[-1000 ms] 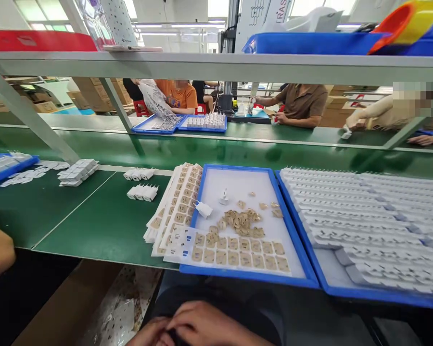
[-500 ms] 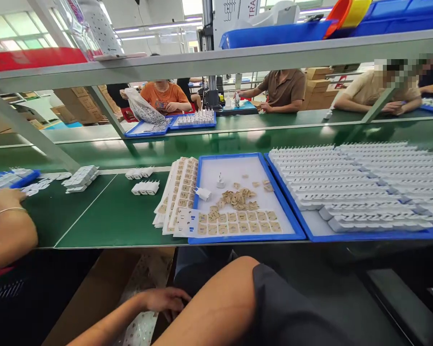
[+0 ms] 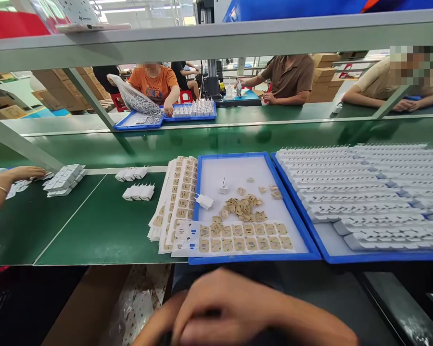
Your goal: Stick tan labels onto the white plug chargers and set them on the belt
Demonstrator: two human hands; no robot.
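Observation:
My right hand is over my lap at the bottom centre, below the table edge, fingers curled and blurred; whatever lies inside them is hidden. Beneath it my left hand is mostly covered, its fingers out of sight. Nearest to both is a blue-rimmed tray with a pile of tan stickers, an upright white plug adapter and another lying on its side. A sticker sheet lies across the tray's front. More sheets are stacked along its left side.
On the right, a second blue tray holds rows of white adapters. Small adapter groups and a stacked block stand left, near a co-worker's hand. A shelf beam crosses above; people sit opposite.
My right hand has come into view over my left hand, which is now mostly hidden. The view has shifted downward. The neighbour's hand has moved farther along the table; the person opposite reaches into a tray.

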